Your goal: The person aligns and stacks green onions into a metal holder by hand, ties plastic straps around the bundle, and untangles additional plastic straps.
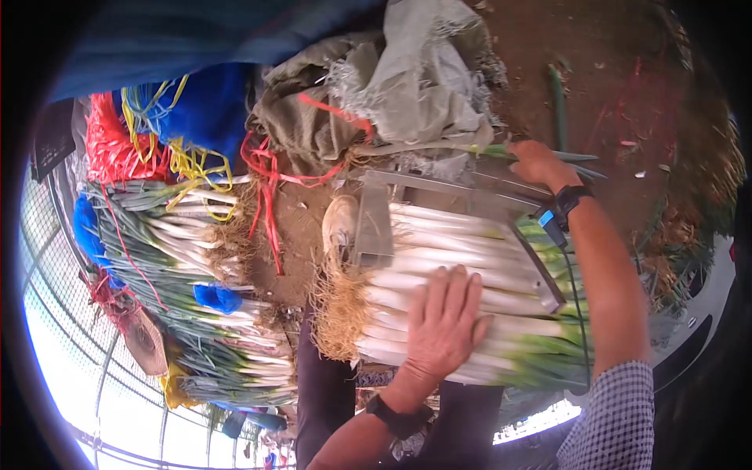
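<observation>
Many long green onions (407, 235) lie side by side across a metal frame (376, 219), white stalks in the middle, roots to the left and green leaves to the right. My left hand (445, 321) rests flat on the white stalks with its fingers spread a little. Beyond the frame, my right hand (540, 164) has its fingers curled at the green part of a single onion (439, 147), whose root end points left. A black band with a blue-tipped device is at my right wrist.
Stacked onion bunches (227, 313) lie at the left, with red string (270, 180) and yellow ties (204, 168) near them. Pale sacking (427, 70) sits behind the frame. A loose green leaf (558, 106) lies on the brown ground (603, 86).
</observation>
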`<state>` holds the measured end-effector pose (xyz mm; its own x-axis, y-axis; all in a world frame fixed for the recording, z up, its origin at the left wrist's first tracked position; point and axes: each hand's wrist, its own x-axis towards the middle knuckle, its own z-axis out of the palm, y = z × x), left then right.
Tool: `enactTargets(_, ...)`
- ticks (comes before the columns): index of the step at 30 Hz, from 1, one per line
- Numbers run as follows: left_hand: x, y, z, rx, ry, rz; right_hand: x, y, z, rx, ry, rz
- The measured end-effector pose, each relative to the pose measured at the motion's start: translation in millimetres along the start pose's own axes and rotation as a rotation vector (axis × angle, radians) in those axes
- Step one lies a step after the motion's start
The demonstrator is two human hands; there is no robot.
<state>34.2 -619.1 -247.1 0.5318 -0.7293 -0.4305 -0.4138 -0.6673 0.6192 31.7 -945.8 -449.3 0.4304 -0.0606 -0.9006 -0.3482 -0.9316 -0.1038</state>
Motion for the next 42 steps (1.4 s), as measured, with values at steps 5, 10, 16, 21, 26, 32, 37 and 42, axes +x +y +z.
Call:
enactTargets(5,-2,-4,1,-0.026,0.030,0.024,33,-24,0,-0.068,-0.152,0.038)
enactTargets(10,-4,-7,1,-0.041,0.024,0.031,65,-28,26,-0.166,-0.129,0.039)
enactTargets(16,-4,-11,0,-0.022,0.054,0.038,86,-47,55,-0.214,-0.072,0.051)
enactTargets(21,-2,-14,-2,-0.037,0.043,0.042,86,-59,66,-0.110,0.048,-0.022)
enactTargets(26,-3,-12,4,-0.141,0.003,0.037,66,-50,51,0.243,0.029,-0.149)
enactTargets(32,0,-2,-2,-0.127,0.001,-0.022,-19,-54,-51,0.190,0.026,-0.213)
enactTargets(37,-4,3,-2,-0.045,0.096,0.028,-129,-22,-108,0.010,0.203,-0.089)
enactTargets(42,-13,3,-5,-0.068,0.186,0.123,-260,17,-124,-0.073,0.545,-0.073)
